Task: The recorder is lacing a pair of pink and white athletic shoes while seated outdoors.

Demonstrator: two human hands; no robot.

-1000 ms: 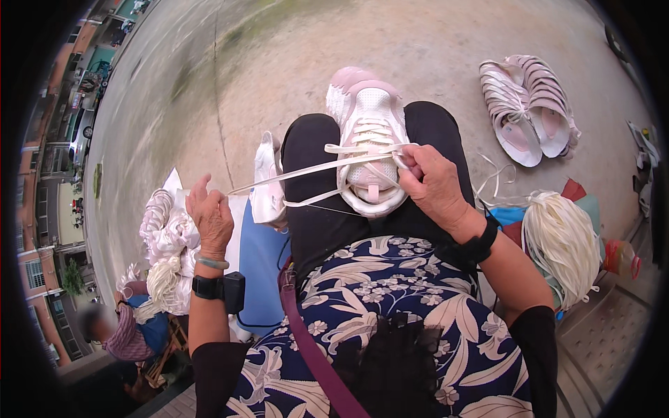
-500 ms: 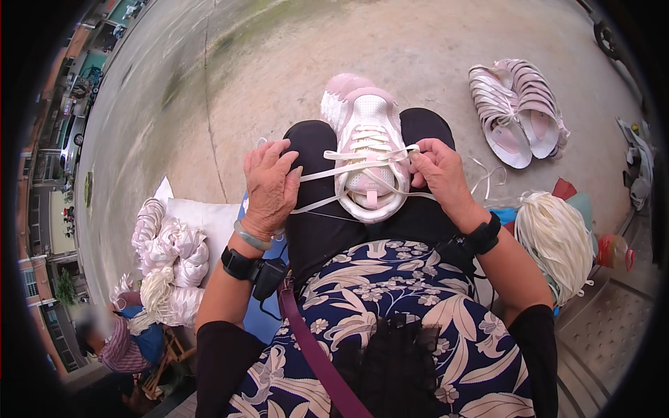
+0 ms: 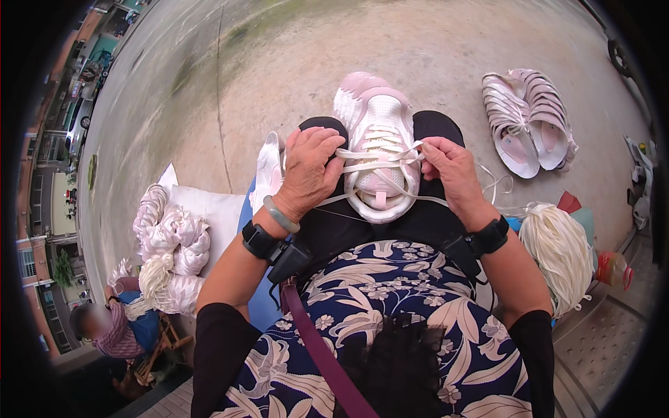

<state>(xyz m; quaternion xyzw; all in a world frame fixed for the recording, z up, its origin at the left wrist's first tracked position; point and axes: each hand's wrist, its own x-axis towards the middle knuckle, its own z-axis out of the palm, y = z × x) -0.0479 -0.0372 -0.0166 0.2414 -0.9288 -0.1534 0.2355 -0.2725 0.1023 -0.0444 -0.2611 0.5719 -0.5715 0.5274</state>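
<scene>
A white and pink sneaker (image 3: 380, 108) rests on my lap between my knees, toe pointing away, its heel opening toward me. White shoelace (image 3: 380, 166) zigzags up its front, and loose strands cross over the tongue. My left hand (image 3: 310, 167) is at the shoe's left side, fingers curled and closed on a loop of the lace. On the other side my right hand (image 3: 453, 171) pinches the lace between thumb and forefinger. Beyond the toe, more pink shoe toes (image 3: 348, 87) overlap in a stack. Part of a white and pink shoe piece (image 3: 267, 167) shows beside my left hand.
Bundled white and pink shoe uppers (image 3: 526, 118) lie on the concrete at the far right. A thick hank of cream laces (image 3: 554, 247) sits by my right elbow, near a bottle (image 3: 613, 270). More bundles (image 3: 174, 240) are piled at left. Another person (image 3: 118, 331) sits behind them.
My left hand has moved right and up to the shoe's side, closing on the lace loop. My right hand still pinches the lace. The view has shifted slightly.
</scene>
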